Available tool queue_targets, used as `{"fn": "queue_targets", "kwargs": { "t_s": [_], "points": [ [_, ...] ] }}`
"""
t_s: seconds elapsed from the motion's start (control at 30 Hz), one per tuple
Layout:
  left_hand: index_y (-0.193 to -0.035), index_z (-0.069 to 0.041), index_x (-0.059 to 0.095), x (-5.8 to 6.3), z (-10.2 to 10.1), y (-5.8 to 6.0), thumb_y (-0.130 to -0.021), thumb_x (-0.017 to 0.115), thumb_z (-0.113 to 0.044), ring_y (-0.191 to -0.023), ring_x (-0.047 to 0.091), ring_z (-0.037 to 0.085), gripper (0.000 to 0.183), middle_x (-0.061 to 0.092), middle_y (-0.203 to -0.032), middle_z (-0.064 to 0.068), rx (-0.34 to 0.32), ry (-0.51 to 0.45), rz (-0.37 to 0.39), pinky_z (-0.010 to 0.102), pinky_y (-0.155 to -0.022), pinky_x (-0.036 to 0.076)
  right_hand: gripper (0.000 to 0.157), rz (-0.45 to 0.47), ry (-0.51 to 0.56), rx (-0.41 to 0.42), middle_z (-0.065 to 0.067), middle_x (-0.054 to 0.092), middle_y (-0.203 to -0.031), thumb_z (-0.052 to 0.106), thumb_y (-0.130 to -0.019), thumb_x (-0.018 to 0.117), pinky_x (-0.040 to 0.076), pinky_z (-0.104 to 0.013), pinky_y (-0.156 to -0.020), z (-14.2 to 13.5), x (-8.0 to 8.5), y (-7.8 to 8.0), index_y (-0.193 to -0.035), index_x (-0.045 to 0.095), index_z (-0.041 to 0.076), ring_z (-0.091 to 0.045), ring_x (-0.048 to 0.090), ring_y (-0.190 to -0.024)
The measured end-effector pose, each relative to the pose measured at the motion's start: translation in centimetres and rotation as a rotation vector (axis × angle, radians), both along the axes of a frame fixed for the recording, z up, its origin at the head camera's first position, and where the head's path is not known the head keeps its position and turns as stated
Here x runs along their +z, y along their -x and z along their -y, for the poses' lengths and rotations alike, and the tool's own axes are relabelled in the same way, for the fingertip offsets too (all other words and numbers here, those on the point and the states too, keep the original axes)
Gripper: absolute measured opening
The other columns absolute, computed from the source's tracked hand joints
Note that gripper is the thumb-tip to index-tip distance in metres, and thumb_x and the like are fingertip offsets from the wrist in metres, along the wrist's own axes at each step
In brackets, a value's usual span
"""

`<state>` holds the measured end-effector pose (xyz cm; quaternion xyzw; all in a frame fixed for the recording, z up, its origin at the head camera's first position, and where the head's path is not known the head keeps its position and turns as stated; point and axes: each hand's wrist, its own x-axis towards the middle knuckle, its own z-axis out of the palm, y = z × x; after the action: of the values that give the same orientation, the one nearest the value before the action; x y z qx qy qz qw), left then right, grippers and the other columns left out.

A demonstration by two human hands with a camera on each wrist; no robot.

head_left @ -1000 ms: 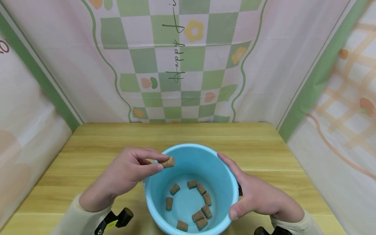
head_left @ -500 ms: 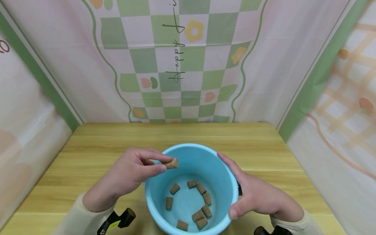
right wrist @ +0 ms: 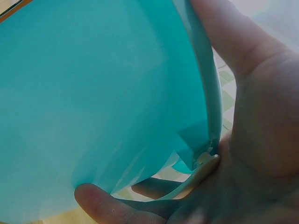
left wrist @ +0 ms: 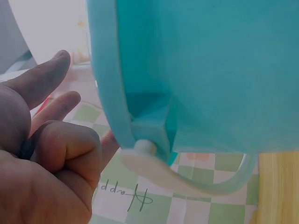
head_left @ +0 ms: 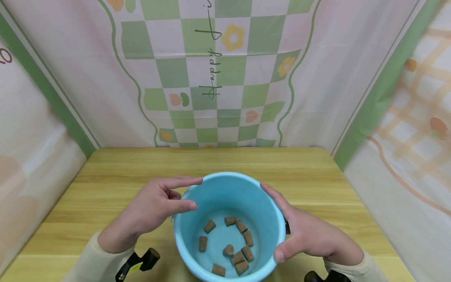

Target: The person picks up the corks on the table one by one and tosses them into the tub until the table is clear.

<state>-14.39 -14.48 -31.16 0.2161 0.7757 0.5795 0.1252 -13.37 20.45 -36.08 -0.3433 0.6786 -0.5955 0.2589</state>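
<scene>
A light blue bucket [head_left: 186, 250] stands near the front of the table, with several brown corks [head_left: 218, 270] on its floor. One cork [head_left: 228, 250] sits near the middle, close to a cluster. My left hand [head_left: 158, 205] is held at the bucket's left rim, holding nothing; its index finger and thumb are straight and apart, other fingers bent. In the left wrist view that hand [left wrist: 51, 140] is beside the rim and the white handle [left wrist: 187, 182]. My right hand [head_left: 306, 235] grips the bucket's right side, thumb at the rim, fingers [right wrist: 103, 203] against the outer wall.
The wooden table [head_left: 123, 168] extends behind and to both sides of the bucket. A patterned cloth backdrop [head_left: 225, 78] rises at its back edge, with more cloth along the left and right. Black wrist devices [head_left: 142, 261] are strapped on both sleeves.
The cork that my left fingers pinched over the bucket has been let go and now sits on the bucket floor. The left finger and thumb have spread apart; the right hand has kept its place.
</scene>
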Motion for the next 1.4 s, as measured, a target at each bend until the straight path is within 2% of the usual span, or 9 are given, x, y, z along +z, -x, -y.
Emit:
{"fn": "queue_targets", "kwargs": {
  "t_s": [0.13, 0.27, 0.37, 0.63, 0.83, 1.03, 1.2, 1.3, 1.4],
  "points": [
    [-0.124, -0.018, 0.063, 0.0, 0.3, 0.0, -0.079, 0.075, -0.03, -0.046, 0.046, 0.016, 0.048, 0.065, -0.108, 0.009, 0.04, 0.027, -0.003, 0.028, -0.041, 0.043, 0.118, -0.012, -0.011, 0.0, -0.021, 0.028, -0.141, 0.008, -0.072, 0.079, 0.048, -0.047, -0.082, 0.0, 0.0, 0.1, -0.149, -0.009, 0.029, -0.04, 0.046, -0.114],
    [-0.124, -0.016, 0.063, -0.3, 0.6, 0.1, -0.08, 0.075, -0.029, -0.065, 0.064, 0.027, 0.047, 0.061, -0.119, 0.007, 0.076, 0.007, 0.021, 0.035, -0.055, 0.053, 0.119, -0.037, -0.026, 0.002, -0.02, 0.029, -0.141, 0.009, -0.072, 0.079, 0.048, -0.046, -0.082, -0.1, 0.0, 0.2, -0.149, -0.009, 0.029, -0.039, 0.047, -0.114],
    [-0.122, -0.017, 0.064, -0.5, 0.9, 0.1, -0.08, 0.075, -0.026, -0.079, 0.066, 0.031, 0.045, 0.06, -0.122, 0.004, 0.107, -0.007, 0.041, 0.04, -0.067, 0.054, 0.12, -0.055, -0.044, 0.006, -0.021, 0.029, -0.141, 0.012, -0.072, 0.08, 0.048, -0.045, -0.082, -0.2, 0.0, 0.3, -0.149, -0.01, 0.028, -0.04, 0.047, -0.114],
    [-0.118, -0.025, 0.066, -1.1, 1.8, 0.2, -0.08, 0.075, -0.026, -0.067, 0.064, 0.027, 0.039, 0.061, -0.121, -0.004, 0.174, 0.032, 0.004, 0.037, -0.065, 0.051, 0.122, -0.159, -0.093, 0.021, -0.022, 0.029, -0.142, 0.02, -0.071, 0.083, 0.048, -0.039, -0.084, -0.6, 0.2, 0.6, -0.149, -0.011, 0.024, -0.039, 0.047, -0.114],
    [-0.117, -0.027, 0.066, -1.7, 2.2, 0.3, -0.079, 0.075, -0.029, -0.059, 0.058, 0.023, 0.039, 0.061, -0.119, -0.007, 0.213, 0.046, -0.016, 0.028, -0.051, 0.043, 0.122, -0.207, -0.054, 0.043, -0.022, 0.027, -0.144, 0.028, -0.072, 0.083, 0.046, -0.04, -0.087, -0.7, 0.1, 0.7, -0.149, -0.011, 0.019, -0.041, 0.043, -0.118],
    [-0.117, -0.028, 0.066, -2.0, 2.5, 0.3, -0.078, 0.075, -0.037, -0.051, 0.048, 0.017, 0.041, 0.061, -0.118, -0.009, 0.239, 0.043, -0.011, 0.024, -0.042, 0.033, 0.116, -0.219, -0.021, 0.054, -0.023, 0.023, -0.146, 0.04, -0.076, 0.076, 0.046, -0.042, -0.087, -0.9, -0.1, 0.7, -0.149, -0.011, 0.017, -0.043, 0.042, -0.119],
    [-0.118, -0.03, 0.065, -2.3, 2.9, 0.6, -0.079, 0.073, -0.04, -0.049, 0.043, 0.015, 0.041, 0.061, -0.118, -0.01, 0.276, 0.069, -0.028, 0.024, -0.041, 0.032, 0.11, -0.24, -0.061, 0.005, -0.019, 0.021, -0.148, 0.049, -0.079, 0.068, 0.049, -0.04, -0.081, -1.4, -0.1, 0.5, -0.149, -0.01, 0.017, -0.039, 0.05, -0.114],
    [-0.119, -0.03, 0.065, -2.6, 3.1, 0.7, -0.08, 0.071, -0.043, -0.061, 0.055, 0.016, 0.041, 0.061, -0.119, -0.01, 0.303, 0.095, -0.054, 0.027, -0.046, 0.039, 0.102, -0.237, -0.085, -0.036, -0.014, 0.013, -0.152, 0.049, -0.083, 0.065, 0.051, -0.04, -0.078, -1.8, -0.1, 0.5, -0.15, -0.006, 0.017, -0.04, 0.049, -0.114],
    [-0.119, -0.03, 0.064, -2.9, 3.3, 0.8, -0.082, 0.068, -0.045, -0.085, 0.062, 0.018, 0.041, 0.062, -0.118, -0.007, 0.32, 0.116, -0.091, 0.035, -0.062, 0.048, 0.092, -0.213, -0.118, -0.095, -0.011, 0.005, -0.153, 0.046, -0.089, 0.059, 0.051, -0.04, -0.076, -2.2, -0.1, 0.6, -0.151, -0.003, 0.021, -0.045, 0.043, -0.118]
  ]
}}
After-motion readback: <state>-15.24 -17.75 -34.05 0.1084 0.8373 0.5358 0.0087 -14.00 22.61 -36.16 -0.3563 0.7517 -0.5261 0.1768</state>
